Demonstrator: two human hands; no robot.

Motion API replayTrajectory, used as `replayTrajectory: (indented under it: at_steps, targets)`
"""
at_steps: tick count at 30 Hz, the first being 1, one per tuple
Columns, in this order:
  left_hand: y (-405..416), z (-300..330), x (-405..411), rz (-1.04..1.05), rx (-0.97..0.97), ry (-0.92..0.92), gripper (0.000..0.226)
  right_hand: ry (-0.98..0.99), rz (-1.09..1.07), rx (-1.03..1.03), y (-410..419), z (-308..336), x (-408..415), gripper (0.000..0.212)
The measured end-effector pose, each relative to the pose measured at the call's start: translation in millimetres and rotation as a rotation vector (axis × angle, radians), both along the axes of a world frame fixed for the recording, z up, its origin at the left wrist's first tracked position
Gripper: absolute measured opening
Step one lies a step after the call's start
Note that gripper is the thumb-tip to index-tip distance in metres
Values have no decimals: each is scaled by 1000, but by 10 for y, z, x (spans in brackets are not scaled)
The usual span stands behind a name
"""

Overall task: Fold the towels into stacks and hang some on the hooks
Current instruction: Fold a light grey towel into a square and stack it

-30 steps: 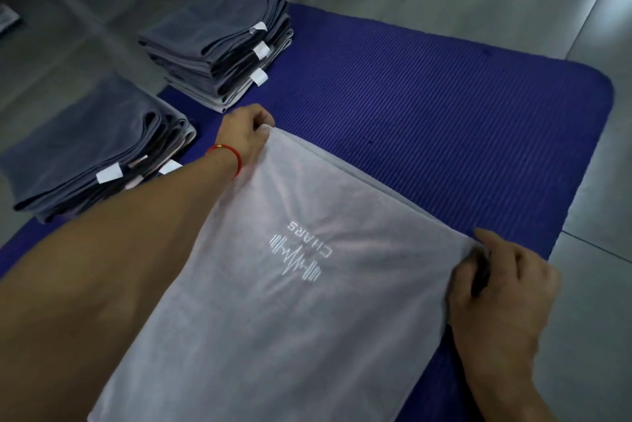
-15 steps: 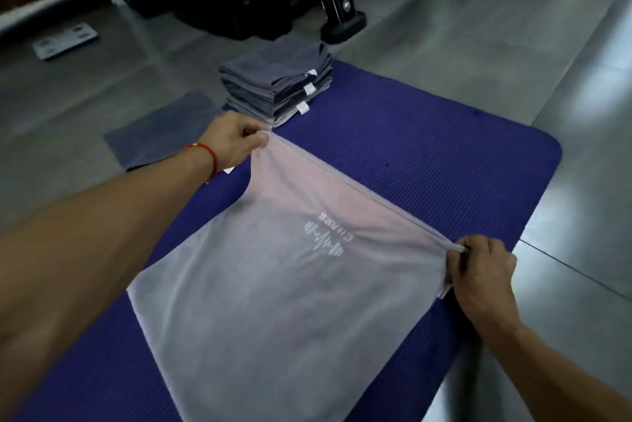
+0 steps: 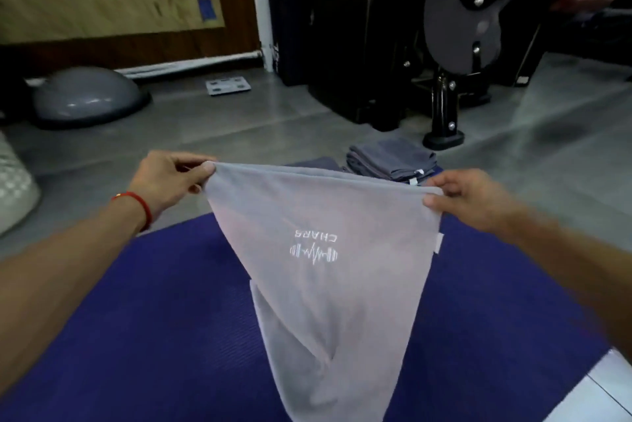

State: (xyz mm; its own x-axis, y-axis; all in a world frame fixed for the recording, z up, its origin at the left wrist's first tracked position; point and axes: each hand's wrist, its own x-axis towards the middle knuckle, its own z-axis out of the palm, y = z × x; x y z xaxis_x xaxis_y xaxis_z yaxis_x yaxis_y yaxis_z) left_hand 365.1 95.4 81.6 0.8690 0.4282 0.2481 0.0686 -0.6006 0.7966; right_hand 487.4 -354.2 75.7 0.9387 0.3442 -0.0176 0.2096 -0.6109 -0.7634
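A light grey towel [image 3: 328, 302] with a white logo hangs in the air in front of me, narrowing toward the bottom. My left hand [image 3: 171, 179] pinches its top left corner and my right hand [image 3: 465, 199] pinches the top right corner. A red band circles my left wrist. Behind the towel's top edge a stack of folded dark grey towels [image 3: 390, 162] rests at the far end of the purple mat [image 3: 154, 319]. A second pile of dark towels [image 3: 314, 163] peeks out just left of that stack, mostly hidden.
A black gym machine [image 3: 444, 45] stands on the grey floor behind the stack. At the far left are a grey balance dome [image 3: 85, 97] and a pale cushion [image 3: 13, 189]. A bathroom scale [image 3: 227, 85] lies by the wooden wall.
Both hands have lifted the light towel off the mat by its far corners, so it now hangs in the air. The view has tilted up toward the room.
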Motion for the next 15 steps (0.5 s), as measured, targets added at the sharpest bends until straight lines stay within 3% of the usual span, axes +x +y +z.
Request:
replayTrajectory:
  at_steps: [7, 15]
  targets:
    - [785, 458, -1424, 220, -161, -105, 18, -208, 249, 75, 1214, 768, -193, 14]
    - [888, 741, -2407, 348, -60, -77, 15, -229, 282, 308, 1892, 1008, -397, 13]
